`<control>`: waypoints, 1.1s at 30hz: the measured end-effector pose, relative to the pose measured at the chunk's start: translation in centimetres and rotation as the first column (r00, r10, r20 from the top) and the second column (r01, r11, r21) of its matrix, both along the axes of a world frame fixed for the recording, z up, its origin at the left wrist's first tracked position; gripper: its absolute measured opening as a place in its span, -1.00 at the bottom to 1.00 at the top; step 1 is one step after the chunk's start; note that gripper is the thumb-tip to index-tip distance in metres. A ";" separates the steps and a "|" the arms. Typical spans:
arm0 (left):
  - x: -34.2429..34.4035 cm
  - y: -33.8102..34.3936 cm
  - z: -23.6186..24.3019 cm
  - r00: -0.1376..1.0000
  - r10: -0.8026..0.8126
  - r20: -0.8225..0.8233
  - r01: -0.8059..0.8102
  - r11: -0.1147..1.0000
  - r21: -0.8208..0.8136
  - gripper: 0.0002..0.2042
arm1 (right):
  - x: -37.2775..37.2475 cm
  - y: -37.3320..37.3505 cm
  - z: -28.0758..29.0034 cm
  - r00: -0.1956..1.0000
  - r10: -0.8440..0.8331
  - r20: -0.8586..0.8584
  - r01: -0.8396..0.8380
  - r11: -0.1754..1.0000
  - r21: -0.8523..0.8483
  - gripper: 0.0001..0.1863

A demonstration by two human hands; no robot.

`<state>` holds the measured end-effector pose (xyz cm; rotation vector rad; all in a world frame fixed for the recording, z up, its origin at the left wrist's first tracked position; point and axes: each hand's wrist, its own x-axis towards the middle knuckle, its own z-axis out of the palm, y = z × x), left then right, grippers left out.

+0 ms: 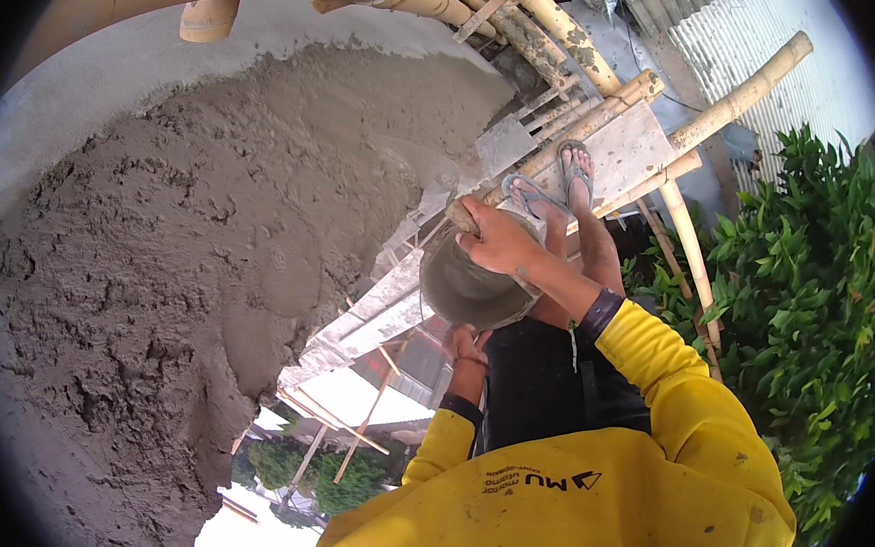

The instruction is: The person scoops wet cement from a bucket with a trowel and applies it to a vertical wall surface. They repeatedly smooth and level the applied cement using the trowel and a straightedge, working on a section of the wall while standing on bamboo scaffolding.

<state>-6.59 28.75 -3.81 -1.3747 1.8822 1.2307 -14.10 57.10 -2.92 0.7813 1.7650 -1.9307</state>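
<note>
High on bamboo scaffolding, a worker's right hand (pixel 493 238) grips a wooden tool handle (pixel 460 216) over a round grey mortar-caked pan (pixel 469 290), held at the waist beside the rough wet grey plastered wall (pixel 187 269); the left hand (pixel 462 344) cups the pan from beneath, its fingers hidden. The loaded pan could tip off that single supporting palm, and mortar-smeared planks (pixel 625 152) invite a slip. Counted: one pan, one tool, two hands, two flip-flopped feet (pixel 552 184).

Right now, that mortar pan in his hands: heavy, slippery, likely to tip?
Probably heavy: the pan looks filled with wet grey mortar. Likely slick, since mortar coats it. It could tip; the right hand grips the rim while the left hand props it underneath.
</note>
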 end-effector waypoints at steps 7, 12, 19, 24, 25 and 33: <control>-1.9 0.3 -0.5 0.997 -0.056 0.043 0.056 0.998 -0.003 -0.76 | 5.1 0.7 5.4 0.976 -0.123 -0.178 0.087 0.977 -0.197 -0.52; -3.1 -0.5 -1.3 0.996 -0.092 0.017 0.090 0.992 0.083 -0.72 | 10.0 6.7 8.4 0.967 -0.181 0.179 0.253 0.601 -0.758 -0.53; -3.6 -2.6 -2.7 0.999 -0.016 0.031 0.014 0.998 0.064 -0.70 | 12.5 13.3 8.2 0.694 -0.705 -0.148 0.706 0.625 0.334 -0.60; -3.7 -4.2 -1.4 0.999 0.031 0.034 -0.033 0.998 0.052 -0.72 | 8.6 11.3 0.5 0.516 -0.817 -0.257 0.675 0.202 0.709 -0.55; -3.8 -4.7 -0.9 0.999 0.015 0.035 -0.017 0.998 0.054 -0.72 | 7.0 8.8 0.2 0.552 -0.814 -0.182 0.618 0.253 0.744 -0.51; -5.4 -12.1 2.8 0.714 -0.700 -0.004 0.700 0.714 -0.012 -0.88 | 7.8 -7.5 19.3 0.925 -0.274 -0.263 0.306 0.948 0.086 -0.52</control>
